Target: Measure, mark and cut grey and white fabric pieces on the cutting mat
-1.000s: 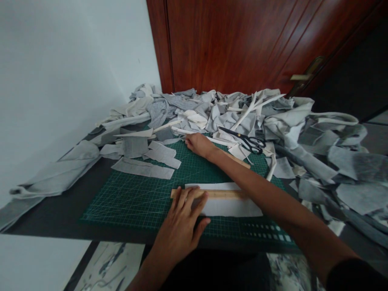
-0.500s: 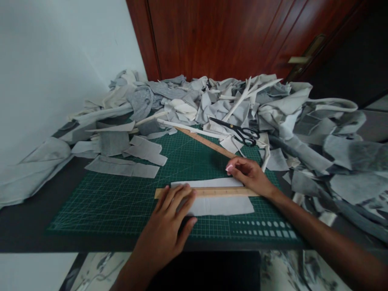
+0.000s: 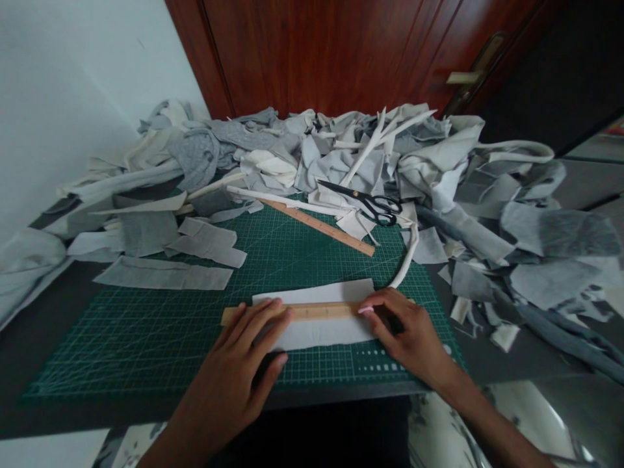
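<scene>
My left hand (image 3: 238,367) lies with its fingers stretched out over the left part of a wooden ruler (image 3: 322,312), pressing it down. Beneath the ruler is a white piece of fabric (image 3: 316,333), which shows along both of its long edges. Near the ruler's right part, my right hand (image 3: 412,331) pinches a small piece of pink chalk (image 3: 365,310) between thumb and fingers, right at the ruler. That hand covers part of the ruler's right end and the fabric's right edge. All of this rests on a green cutting mat (image 3: 160,338).
A second wooden ruler (image 3: 324,229) lies slanted farther back on the mat. Black scissors (image 3: 363,198) rest on scraps behind it. Grey and white fabric scraps (image 3: 205,273) lie at the left, with a large heap (image 3: 341,169) along the back and right, before a brown door (image 3: 316,58).
My right hand has come down from above the fabric's far edge to the ruler, bringing the chalk along. My left hand keeps its place on the ruler. The view has shifted slightly.
</scene>
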Demonstrator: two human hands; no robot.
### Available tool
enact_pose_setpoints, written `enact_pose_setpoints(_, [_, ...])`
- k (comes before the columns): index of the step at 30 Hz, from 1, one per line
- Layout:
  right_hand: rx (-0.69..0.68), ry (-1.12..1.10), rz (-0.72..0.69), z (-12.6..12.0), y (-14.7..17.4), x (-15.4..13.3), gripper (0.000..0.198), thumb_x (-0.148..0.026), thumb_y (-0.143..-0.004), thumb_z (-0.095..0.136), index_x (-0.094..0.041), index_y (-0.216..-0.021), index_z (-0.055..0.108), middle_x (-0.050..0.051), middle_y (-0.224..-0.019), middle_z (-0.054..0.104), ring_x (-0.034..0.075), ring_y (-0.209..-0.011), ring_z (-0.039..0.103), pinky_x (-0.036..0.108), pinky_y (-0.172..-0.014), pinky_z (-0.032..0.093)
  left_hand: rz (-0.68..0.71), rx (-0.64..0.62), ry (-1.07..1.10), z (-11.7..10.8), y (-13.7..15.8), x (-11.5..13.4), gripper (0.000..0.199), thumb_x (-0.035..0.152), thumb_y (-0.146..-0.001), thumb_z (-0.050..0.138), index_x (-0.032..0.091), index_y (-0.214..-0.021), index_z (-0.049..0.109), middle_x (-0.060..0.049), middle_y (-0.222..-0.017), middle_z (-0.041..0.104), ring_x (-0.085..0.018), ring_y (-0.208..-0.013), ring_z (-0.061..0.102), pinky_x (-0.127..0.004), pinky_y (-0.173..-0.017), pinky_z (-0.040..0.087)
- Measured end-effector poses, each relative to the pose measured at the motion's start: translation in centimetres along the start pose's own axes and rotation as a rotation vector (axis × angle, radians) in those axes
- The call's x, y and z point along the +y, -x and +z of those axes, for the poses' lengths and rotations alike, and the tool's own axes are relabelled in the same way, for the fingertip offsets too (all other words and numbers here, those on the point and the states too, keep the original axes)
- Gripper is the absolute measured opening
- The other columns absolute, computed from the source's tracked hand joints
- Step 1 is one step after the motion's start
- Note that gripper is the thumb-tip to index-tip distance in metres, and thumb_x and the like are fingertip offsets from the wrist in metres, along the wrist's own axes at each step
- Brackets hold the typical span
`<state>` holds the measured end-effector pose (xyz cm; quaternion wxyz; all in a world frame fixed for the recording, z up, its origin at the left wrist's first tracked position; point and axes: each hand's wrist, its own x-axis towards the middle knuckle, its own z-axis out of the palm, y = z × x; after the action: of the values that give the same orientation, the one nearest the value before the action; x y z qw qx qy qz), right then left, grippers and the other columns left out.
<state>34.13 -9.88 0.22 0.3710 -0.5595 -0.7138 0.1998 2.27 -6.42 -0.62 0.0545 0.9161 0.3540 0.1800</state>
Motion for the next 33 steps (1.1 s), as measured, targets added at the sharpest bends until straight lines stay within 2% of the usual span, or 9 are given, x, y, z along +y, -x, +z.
enact_pose_setpoints(4, [0.137, 0.162, 0.026, 0.5, 0.7, 0.5, 0.01, -0.026, -0.106, 0.054, -0.025, -0.108, 0.064, 0.009, -0.103, 0.074, 0.025, -0.097, 0.07, 0.04, -0.086, 0.056, -0.009, -0.01, -0.004, -0.1, 0.0, 0.2, 0.053, 0.029, -0.105, 0.051, 0.024, -0.157, 0.047, -0.008, -0.16, 0.051, -0.029, -0.148, 0.048, -0.054, -0.127, 0.036])
enact_pose_setpoints(10, [0.238, 0.327, 0.02, 2.1, 1.3, 0.0, 0.013, -0.026, -0.108, 0.052, -0.023, -0.105, 0.064, 0.008, -0.091, 0.072, 0.024, -0.082, 0.07, 0.038, -0.078, 0.053, -0.023, 0.021, 0.0, -0.2, -0.1, 0.6, 0.045, 0.028, -0.104, 0.052, 0.023, -0.149, 0.053, -0.009, -0.154, 0.056, -0.028, -0.145, 0.05, -0.052, -0.127, 0.036])
enact_pose_setpoints(14, [0.253, 0.357, -0.018, 2.9, 1.7, -1.2, 0.015, -0.028, -0.109, 0.052, -0.021, -0.104, 0.064, 0.005, -0.087, 0.07, 0.022, -0.079, 0.068, 0.035, -0.074, 0.051, -0.039, 0.028, 0.015, -0.8, 0.5, 0.4, 0.042, 0.029, -0.103, 0.053, 0.022, -0.145, 0.056, -0.01, -0.147, 0.06, -0.029, -0.14, 0.054, -0.052, -0.125, 0.038])
enact_pose_setpoints(20, [0.213, 0.251, -0.007, 3.1, 1.4, -1.6, 0.017, -0.029, -0.108, 0.053, -0.02, -0.102, 0.066, 0.005, -0.088, 0.07, 0.021, -0.081, 0.068, 0.032, -0.074, 0.051, -0.063, 0.057, 0.046, -1.2, 1.0, 0.5, 0.035, 0.027, -0.104, 0.053, 0.023, -0.138, 0.058, -0.009, -0.139, 0.062, -0.029, -0.135, 0.055, -0.051, -0.12, 0.042])
enact_pose_setpoints(24, [0.231, 0.119, 0.05, 2.6, 0.3, -0.7, 0.017, -0.031, -0.106, 0.056, -0.02, -0.1, 0.067, 0.006, -0.092, 0.072, 0.019, -0.081, 0.069, 0.03, -0.074, 0.052, -0.159, 0.117, 0.094, -0.1, -0.3, 1.6, 0.018, 0.028, -0.106, 0.05, 0.019, -0.115, 0.064, -0.01, -0.12, 0.063, -0.03, -0.123, 0.057, -0.05, -0.108, 0.049])
enact_pose_setpoints(27, [0.192, 0.027, 0.079, 2.2, -0.6, -0.2, 0.018, -0.033, -0.105, 0.058, -0.019, -0.101, 0.069, 0.005, -0.092, 0.073, 0.018, -0.079, 0.069, 0.029, -0.073, 0.052, -0.218, 0.164, 0.129, 0.7, -1.2, 2.0, 0.016, 0.028, -0.107, 0.05, 0.02, -0.103, 0.063, -0.008, -0.109, 0.062, -0.028, -0.111, 0.058, -0.048, -0.1, 0.051])
enact_pose_setpoints(33, [0.162, -0.079, 0.123, 1.7, -1.2, -0.2, 0.02, -0.037, -0.104, 0.06, -0.02, -0.101, 0.071, 0.005, -0.091, 0.074, 0.019, -0.081, 0.07, 0.028, -0.072, 0.052, -0.211, 0.134, 0.21, 0.8, -1.4, 1.6, 0.018, 0.026, -0.107, 0.053, 0.025, -0.119, 0.066, -0.006, -0.116, 0.061, -0.027, -0.113, 0.054, -0.046, -0.1, 0.048])
